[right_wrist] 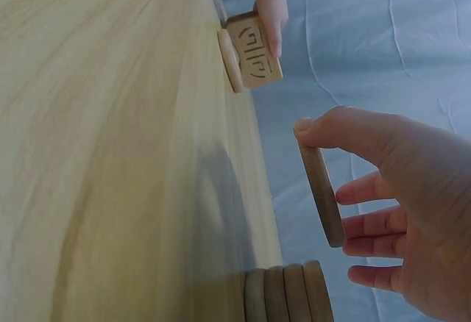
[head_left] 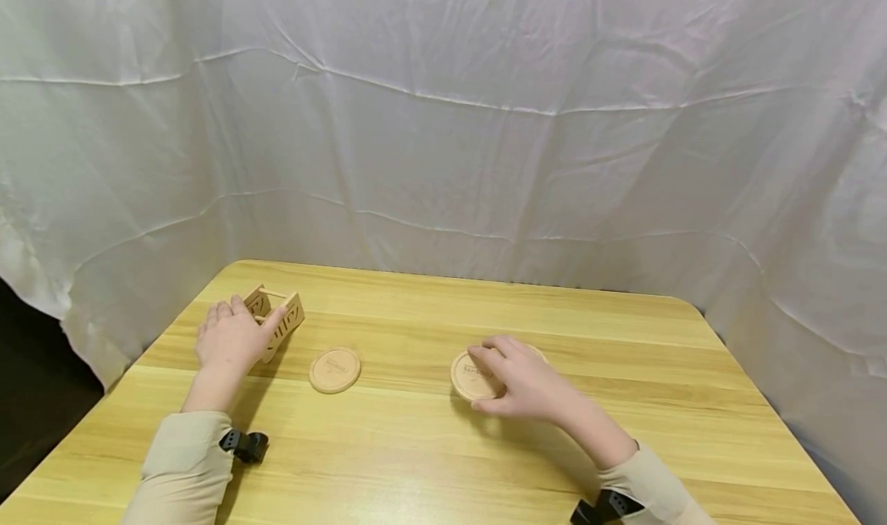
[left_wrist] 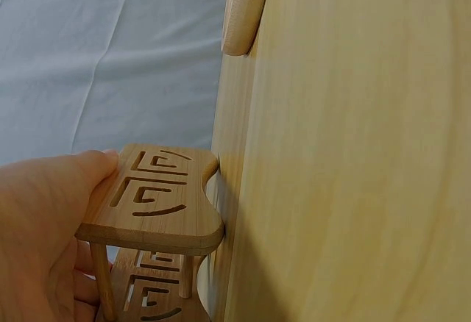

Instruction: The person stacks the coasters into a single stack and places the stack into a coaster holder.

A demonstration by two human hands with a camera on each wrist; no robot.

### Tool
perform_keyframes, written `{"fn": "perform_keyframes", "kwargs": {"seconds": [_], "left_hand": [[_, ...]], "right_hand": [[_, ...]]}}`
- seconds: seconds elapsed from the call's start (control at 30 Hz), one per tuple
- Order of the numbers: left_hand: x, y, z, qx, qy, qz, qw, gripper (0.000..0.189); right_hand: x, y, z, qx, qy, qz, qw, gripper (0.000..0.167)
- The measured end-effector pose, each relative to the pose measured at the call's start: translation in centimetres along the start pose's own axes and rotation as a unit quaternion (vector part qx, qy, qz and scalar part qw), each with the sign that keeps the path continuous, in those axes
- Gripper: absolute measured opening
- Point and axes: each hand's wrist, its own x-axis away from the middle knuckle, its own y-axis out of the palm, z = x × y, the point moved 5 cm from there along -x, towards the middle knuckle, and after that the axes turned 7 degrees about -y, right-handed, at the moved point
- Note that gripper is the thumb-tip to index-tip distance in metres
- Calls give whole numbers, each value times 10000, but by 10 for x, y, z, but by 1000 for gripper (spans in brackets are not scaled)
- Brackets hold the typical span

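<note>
My left hand (head_left: pixel 232 336) grips a small wooden coaster holder (head_left: pixel 289 321) on the left of the table; its side panels (left_wrist: pixel 158 190) have cut-out angular patterns and are joined by round rods. My right hand (head_left: pixel 523 379) pinches a round wooden coaster (right_wrist: pixel 321 193) by its edge, thumb on one side and fingers on the other. That coaster is held up off the tabletop. Beneath the right hand stands a stack of several coasters (right_wrist: pixel 287 296), mostly hidden by the hand in the head view. A single coaster (head_left: pixel 336 370) lies flat between the hands, nearer the holder.
The wood-grain table (head_left: pixel 388 463) has rounded far corners. Pale curtains (head_left: pixel 443 163) hang behind it and along both sides. A dark gap (head_left: pixel 41 386) shows past the table's left edge.
</note>
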Motion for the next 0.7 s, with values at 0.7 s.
{"fn": "perform_keyframes", "kwargs": {"seconds": [0.7], "left_hand": [[0,0,-1,44,-13,-32,10000,109]], "right_hand": [[21,-12,23,58,382,222,9990,74]]}}
